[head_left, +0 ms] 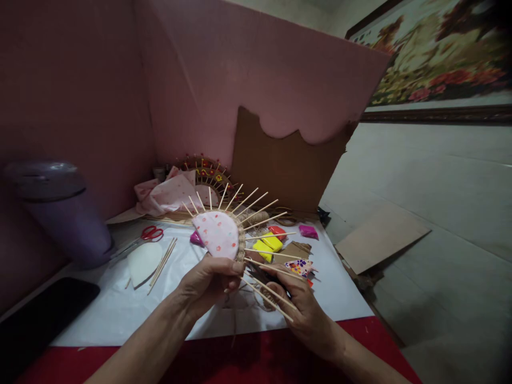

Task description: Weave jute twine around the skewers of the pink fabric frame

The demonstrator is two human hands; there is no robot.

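Note:
My left hand (214,280) is closed on the lower edge of a half-round fan-shaped craft piece (218,234), pinching it between thumb and fingers. White cloth with small red flowers covers its face, twine is woven round the curved rim, and thin wooden sticks (256,205) fan outward. My right hand (300,304) is closed beside the lowest sticks. In it is a dark tool that looks like black scissors (262,274), largely hidden by fingers and sticks. Loose twine (264,301) hangs below the rim between my hands.
Red-handled scissors (152,233), a white cut-out (144,264) and loose sticks (163,265) lie left, near a dark phone (52,314) and purple tumbler (64,213). Yellow clay packets (268,245) and a twine roll (256,216) sit behind. Cardboard (288,170) stands at the back.

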